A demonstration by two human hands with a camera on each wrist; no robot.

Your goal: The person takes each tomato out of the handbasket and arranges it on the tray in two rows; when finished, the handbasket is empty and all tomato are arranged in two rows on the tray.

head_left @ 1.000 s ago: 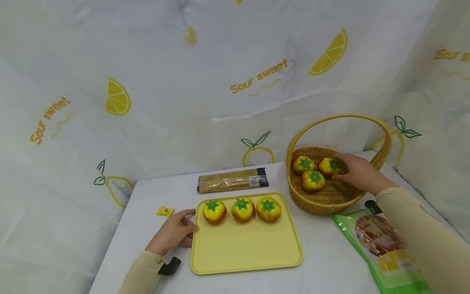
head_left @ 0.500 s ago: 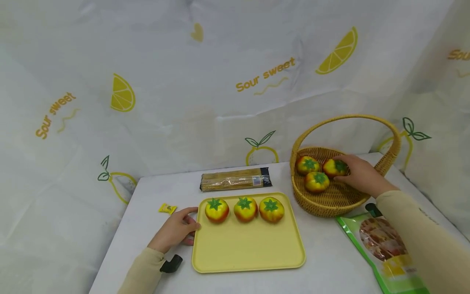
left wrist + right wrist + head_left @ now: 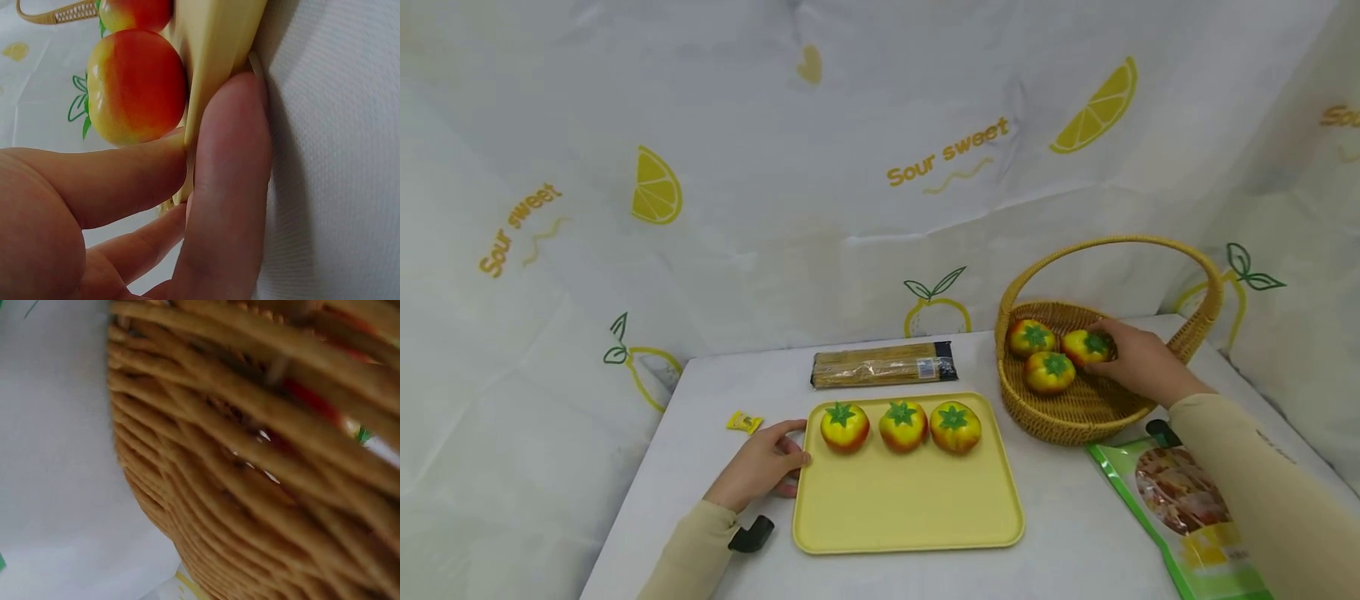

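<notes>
My left hand [image 3: 758, 468] pinches the left edge of a pale yellow tray [image 3: 910, 512]; in the left wrist view one digit lies over the rim and another underneath. Along the tray's back edge sit a left tomato [image 3: 845, 428], a middle tomato [image 3: 903, 427] and a right tomato [image 3: 955, 427], all yellow-red with green star-shaped tops. Inside the wicker basket [image 3: 1052, 429], my right hand [image 3: 1142, 360] grips the rightmost tomato [image 3: 1084, 347]. Two others, a back tomato [image 3: 1032, 337] and a front tomato [image 3: 1049, 372], lie beside it. Only basket weave [image 3: 250, 462] fills most of the right wrist view, hiding that hand.
Behind the tray lies a clear packet of dry noodles [image 3: 883, 365]. A small yellow wrapped sweet [image 3: 744, 422] is near my left hand. The basket's tall handle [image 3: 1112, 240] arches above my right hand. A green food bag [image 3: 1187, 508] lies under my right forearm.
The head view has shifted slightly, so everything appears a little further right. Both hands keep their holds, with the gripped tomato still in the basket.
</notes>
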